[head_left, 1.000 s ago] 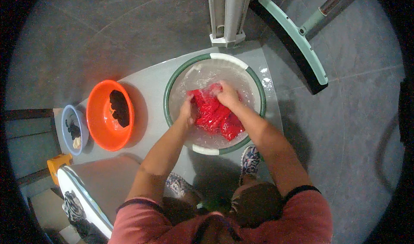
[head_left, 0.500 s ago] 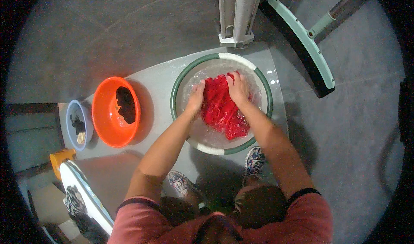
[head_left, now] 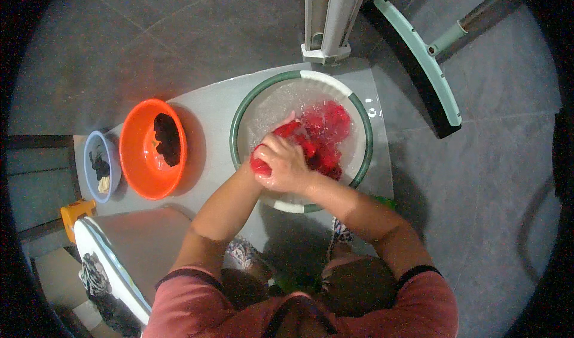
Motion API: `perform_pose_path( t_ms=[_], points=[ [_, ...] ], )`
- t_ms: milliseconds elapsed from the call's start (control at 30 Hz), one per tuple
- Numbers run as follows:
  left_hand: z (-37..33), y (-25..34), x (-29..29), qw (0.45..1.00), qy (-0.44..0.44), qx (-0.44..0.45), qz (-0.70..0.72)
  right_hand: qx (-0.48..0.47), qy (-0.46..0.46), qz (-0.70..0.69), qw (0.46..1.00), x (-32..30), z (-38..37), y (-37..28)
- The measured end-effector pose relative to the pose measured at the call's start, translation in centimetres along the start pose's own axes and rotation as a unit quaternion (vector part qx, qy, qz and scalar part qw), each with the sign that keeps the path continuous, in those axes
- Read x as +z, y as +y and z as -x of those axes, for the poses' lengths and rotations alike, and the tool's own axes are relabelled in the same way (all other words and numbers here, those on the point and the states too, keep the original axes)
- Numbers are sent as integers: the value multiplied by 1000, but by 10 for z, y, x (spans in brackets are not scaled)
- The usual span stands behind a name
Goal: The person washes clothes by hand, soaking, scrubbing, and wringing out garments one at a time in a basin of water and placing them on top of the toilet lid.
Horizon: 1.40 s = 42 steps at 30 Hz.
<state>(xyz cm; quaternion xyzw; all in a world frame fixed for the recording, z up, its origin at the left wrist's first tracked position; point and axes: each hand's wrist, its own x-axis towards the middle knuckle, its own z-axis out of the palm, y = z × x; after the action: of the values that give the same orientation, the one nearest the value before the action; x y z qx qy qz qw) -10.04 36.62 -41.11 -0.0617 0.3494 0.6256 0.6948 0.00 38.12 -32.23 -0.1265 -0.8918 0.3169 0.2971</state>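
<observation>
A wet red cloth [head_left: 326, 123] lies in a large round basin [head_left: 235, 129] of water with a green and white rim. One end of the cloth is bunched at the basin's near left side. My right hand [head_left: 286, 166] is closed over that bunch, its fingers wrapped round the fabric. Beneath it, my left hand [head_left: 290, 119] holds the same part of the cloth from below. Most of the left hand is hidden by the cloth and the right hand; only a bit of its fingers shows past the fabric. The rest of the cloth spreads out in the water.
To the left stand an orange basin [head_left: 124, 158] with dark cloth and a small blue basin [head_left: 88, 173] holding dark and pale cloth. A white-rimmed tub [head_left: 113, 260] with clothes over its edge is nearer. A pale green floor squeegee [head_left: 421, 48] is at upper right.
My right hand has moved left and nearer, from the cloth's right side onto my left hand. One end of the cloth is now gathered between them. Foamy water shows on the basin's far left.
</observation>
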Motion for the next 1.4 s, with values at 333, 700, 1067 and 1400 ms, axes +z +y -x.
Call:
perform_pose_path(
  t_ms=[333,700,1067,1400],
  points=[
    [-19,-2,-58,863,187,163,-441,239,96,210,943,14,32,160],
    [11,-3,-12,987,81,35,-137,185,-167,-70,966,-10,9,35],
    [0,-3,-12,940,179,14,-291,129,17,149,980,11,26,155],
    [-1,-6,-10,992,97,42,-62,293,-117,0,949,-3,30,115]
  ],
)
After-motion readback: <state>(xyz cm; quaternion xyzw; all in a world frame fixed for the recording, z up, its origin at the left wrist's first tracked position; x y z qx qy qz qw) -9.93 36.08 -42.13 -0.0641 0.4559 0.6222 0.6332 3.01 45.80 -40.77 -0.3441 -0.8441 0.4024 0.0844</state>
